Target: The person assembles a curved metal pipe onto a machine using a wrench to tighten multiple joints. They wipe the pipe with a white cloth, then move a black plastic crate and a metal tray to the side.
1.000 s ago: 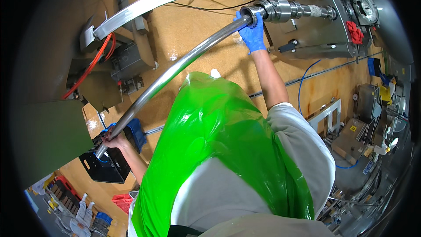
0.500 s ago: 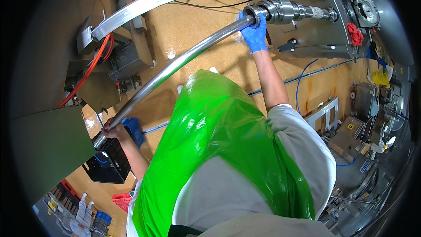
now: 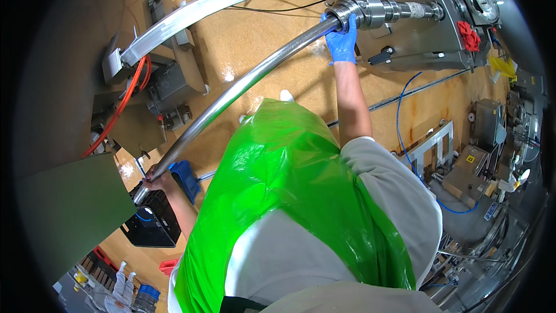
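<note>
A long, slightly curved metal pipe [image 3: 243,84] slants from lower left to upper right before me. My bare left hand [image 3: 155,178] is wrapped round its near end. At the far end my right hand [image 3: 341,45], in a blue glove, grips the pipe from below, its fingers and thumb on either side, partly hidden. There the pipe meets a stepped steel coupling [image 3: 370,10], which runs to a fitting on the steel machine [image 3: 405,46] at right. Whether pipe and coupling are locked together I cannot tell. A green apron [image 3: 278,168] covers my front.
Above the pipe arches a metal bar [image 3: 185,20] with a wide flat section. Steel equipment with an orange hose [image 3: 119,113] stands at left, beside a green-grey panel [image 3: 75,203]. Black [image 3: 152,220] and blue [image 3: 185,181] crates sit near my left arm. Cables cross the far floor.
The pipe's far end has shifted right, and its end ring now sits closer against the coupling. My right hand has moved slightly right and down with it; both hands keep hold.
</note>
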A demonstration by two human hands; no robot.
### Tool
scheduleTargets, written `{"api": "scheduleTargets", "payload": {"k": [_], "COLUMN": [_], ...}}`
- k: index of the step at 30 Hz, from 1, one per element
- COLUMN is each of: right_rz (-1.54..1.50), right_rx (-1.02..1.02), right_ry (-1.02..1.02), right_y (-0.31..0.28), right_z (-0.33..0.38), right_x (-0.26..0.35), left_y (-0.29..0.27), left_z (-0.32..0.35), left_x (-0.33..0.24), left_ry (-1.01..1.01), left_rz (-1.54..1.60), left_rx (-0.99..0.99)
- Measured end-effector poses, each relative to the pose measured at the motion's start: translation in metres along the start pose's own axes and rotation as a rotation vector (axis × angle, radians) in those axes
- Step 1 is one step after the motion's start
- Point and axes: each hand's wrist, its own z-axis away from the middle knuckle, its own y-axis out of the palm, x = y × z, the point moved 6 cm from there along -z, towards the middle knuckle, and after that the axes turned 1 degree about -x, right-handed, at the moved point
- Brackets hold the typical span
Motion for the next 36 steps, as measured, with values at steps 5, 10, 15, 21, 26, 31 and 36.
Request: {"api": "scheduleTargets", "payload": {"k": [5,10,15,21,26,31,36], "right_rz": [0.216,0.145,0.089,0.466,0.122,-0.052,0.356], "right_rx": [-0.085,0.065,0.064,-0.172,0.015,-0.036,-0.291], "right_ry": [-0.241,-0.212,-0.26,-0.382,-0.198,-0.153,-0.512], "right_y": [-0.014,-0.018,-0.018,0.0,-0.007,-0.004,0.004], "right_z": [-0.001,-0.012,-0.012,0.008,-0.024,0.005,0.013], "right_x": [-0.011,-0.03,-0.042,-0.024,-0.035,-0.043,-0.022], "left_y": [0.01,0.01,0.011,0.009,0.015,0.004,0.008], "left_z": [0.002,0.005,0.009,0.008,0.01,0.005,0.01], "left_x": [0.006,0.005,0.01,0.007,0.011,-0.001,0.005], "left_ry": [0.0,-0.067,-0.115,-0.094,-0.045,-0.028,-0.005], "left_rz": [-0.072,-0.033,-0.039,-0.053,-0.033,-0.037,-0.049], "left_rx": [0.0,0.006,0.031,0.067,-0.042,-0.105,-0.146]}}
